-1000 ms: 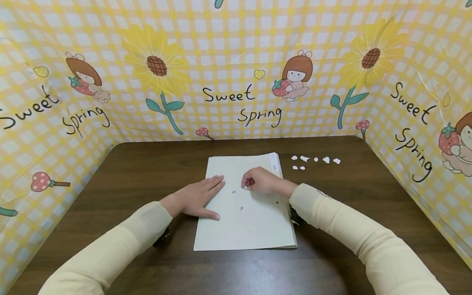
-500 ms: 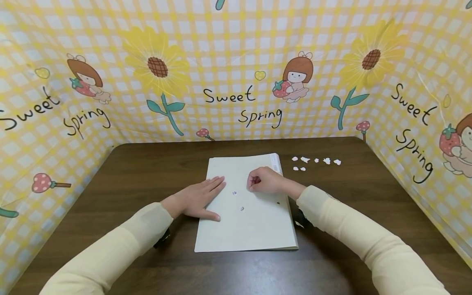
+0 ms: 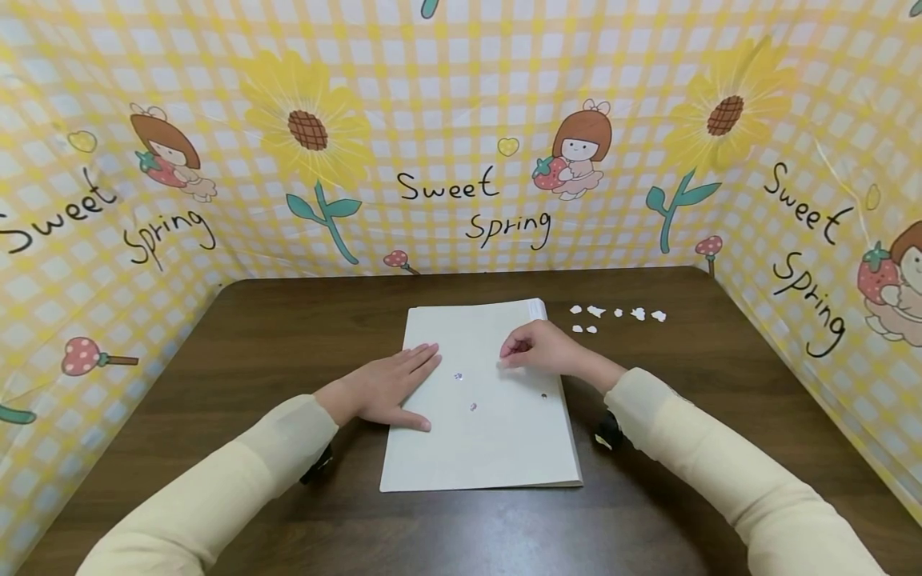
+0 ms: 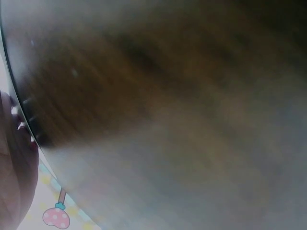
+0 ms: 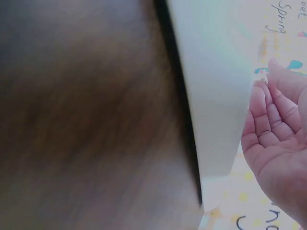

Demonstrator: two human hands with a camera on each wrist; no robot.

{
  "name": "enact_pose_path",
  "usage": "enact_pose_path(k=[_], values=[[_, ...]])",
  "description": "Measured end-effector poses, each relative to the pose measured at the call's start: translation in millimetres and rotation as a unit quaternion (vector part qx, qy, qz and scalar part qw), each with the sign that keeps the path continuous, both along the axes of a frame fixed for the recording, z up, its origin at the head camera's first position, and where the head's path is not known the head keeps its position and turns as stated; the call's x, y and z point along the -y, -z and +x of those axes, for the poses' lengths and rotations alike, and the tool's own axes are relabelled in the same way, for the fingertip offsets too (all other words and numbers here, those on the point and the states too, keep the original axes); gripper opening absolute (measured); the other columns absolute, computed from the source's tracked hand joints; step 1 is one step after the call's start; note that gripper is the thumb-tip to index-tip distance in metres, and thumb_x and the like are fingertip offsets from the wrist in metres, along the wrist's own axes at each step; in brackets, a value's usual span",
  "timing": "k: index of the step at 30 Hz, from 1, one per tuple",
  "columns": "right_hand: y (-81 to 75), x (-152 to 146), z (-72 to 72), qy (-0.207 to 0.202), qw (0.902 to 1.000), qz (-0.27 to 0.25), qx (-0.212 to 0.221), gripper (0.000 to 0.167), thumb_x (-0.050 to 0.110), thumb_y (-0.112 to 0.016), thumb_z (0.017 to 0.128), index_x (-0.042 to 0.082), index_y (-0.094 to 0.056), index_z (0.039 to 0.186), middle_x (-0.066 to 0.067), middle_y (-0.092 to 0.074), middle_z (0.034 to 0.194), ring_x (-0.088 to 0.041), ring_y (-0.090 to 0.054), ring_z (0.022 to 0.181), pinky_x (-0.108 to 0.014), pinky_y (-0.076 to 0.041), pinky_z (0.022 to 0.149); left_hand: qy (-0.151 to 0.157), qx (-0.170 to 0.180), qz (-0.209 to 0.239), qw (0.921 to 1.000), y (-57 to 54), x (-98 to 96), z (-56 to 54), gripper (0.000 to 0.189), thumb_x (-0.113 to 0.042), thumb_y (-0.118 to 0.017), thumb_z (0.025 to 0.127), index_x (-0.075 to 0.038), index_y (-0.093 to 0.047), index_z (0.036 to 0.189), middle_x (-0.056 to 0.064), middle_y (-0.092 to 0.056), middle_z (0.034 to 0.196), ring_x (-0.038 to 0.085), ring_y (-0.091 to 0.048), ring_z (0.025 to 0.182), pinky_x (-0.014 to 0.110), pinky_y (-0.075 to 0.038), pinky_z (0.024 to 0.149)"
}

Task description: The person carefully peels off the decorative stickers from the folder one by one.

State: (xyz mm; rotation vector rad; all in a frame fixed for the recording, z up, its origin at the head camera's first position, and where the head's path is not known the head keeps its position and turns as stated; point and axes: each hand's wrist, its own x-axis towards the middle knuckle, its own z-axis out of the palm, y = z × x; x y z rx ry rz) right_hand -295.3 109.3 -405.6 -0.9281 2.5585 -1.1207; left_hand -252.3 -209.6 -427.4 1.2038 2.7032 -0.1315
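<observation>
A white booklet or pad (image 3: 432, 464) lies on the brown table, with a pale label at its far right corner. My left hand (image 3: 389, 390) rests flat on its left side, fingers straight and thumb spread. Over the right part of the booklet, my right hand (image 3: 543, 348) pinches a small whitish cut-out, likely a sticker (image 5: 262, 75), between thumb and forefinger. Its design is too small to read. Small printed figures or stickers, one purplish (image 3: 458, 376), one below it (image 3: 473, 407) and one dark (image 3: 543, 395), show on the white surface.
Several small white cut-outs (image 3: 618, 313) lie in two rows on the table (image 3: 288, 320), right of the booklet's far end. A yellow checked cloth (image 3: 446, 120) with printed flowers and words surrounds the table on the back and sides.
My right hand has drawn back to the right across the booklet, still pinching the small piece. The left hand has stayed in place.
</observation>
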Motion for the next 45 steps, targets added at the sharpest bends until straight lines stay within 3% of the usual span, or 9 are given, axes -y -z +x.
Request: enact_pose_path(k=[12,26,33,45], values=[[-10.1,-38.6,4.5,0.050,0.9962,-0.062,0.036,0.005,0.004,-0.071,0.088,0.000,-0.070,0.091,-0.004,-0.068,0.086,-0.019,-0.056,0.077,-0.028,-0.047,0.067,-0.004,0.000,-0.002,1.0000,-3.5,-0.3,0.5,0.113,-0.087,-0.031,0.080,-0.006,-0.008,0.156,0.011,-0.003,0.162,0.023,-0.004,0.147,0.037,-0.014,0.116],[-7.3,-92.9,-4.8,0.130,0.9862,-0.087,0.055,0.015,0.009,-0.070,0.090,-0.003,-0.068,0.099,-0.011,-0.063,0.091,-0.023,-0.055,0.084,-0.032,-0.049,0.074,-0.005,0.004,0.000,1.0000,-3.9,-1.5,-0.9,0.113,-0.087,-0.030,0.079,-0.007,-0.007,0.156,0.010,-0.002,0.162,0.022,-0.002,0.148,0.037,-0.013,0.116],[-2.9,-121.1,-12.4,0.177,0.9792,-0.077,0.063,0.021,0.009,-0.069,0.091,-0.007,-0.065,0.104,-0.012,-0.062,0.094,-0.020,-0.054,0.084,-0.030,-0.049,0.074,-0.006,0.009,0.007,0.9999,-7.6,-1.8,1.9,0.112,-0.085,-0.035,0.081,-0.006,-0.009,0.156,0.011,-0.003,0.162,0.024,-0.005,0.147,0.039,-0.015,0.116],[3.4,-145.7,-25.2,0.212,0.9716,-0.053,0.090,0.022,0.006,-0.068,0.091,-0.011,-0.062,0.105,-0.010,-0.062,0.089,-0.015,-0.054,0.075,-0.027,-0.048,0.067,-0.010,0.012,0.004,0.9999,-3.5,-0.9,3.1,0.113,-0.086,-0.033,0.080,-0.007,-0.009,0.156,0.010,-0.003,0.162,0.023,-0.004,0.147,0.038,-0.016,0.116]])
